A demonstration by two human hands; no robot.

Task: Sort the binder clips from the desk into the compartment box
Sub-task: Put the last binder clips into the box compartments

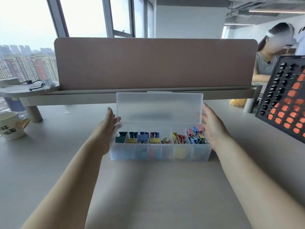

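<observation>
Binder clips (pixel 143 138) lie in the compartment box (pixel 158 153) at your 12 o'clock, with your left hand (pixel 107 124) at its 9 o'clock end and right hand (pixel 212 126) at 3 o'clock both straight-fingered and empty; uneven pressure may tip it or slam the upright lid (pixel 159 107).

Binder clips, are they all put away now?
Nearly done. The binder clips sit in the compartment box, and no loose ones show on the desk. The left hand and right hand are open at either end of the raised lid. Closing it looks like what is left.
</observation>
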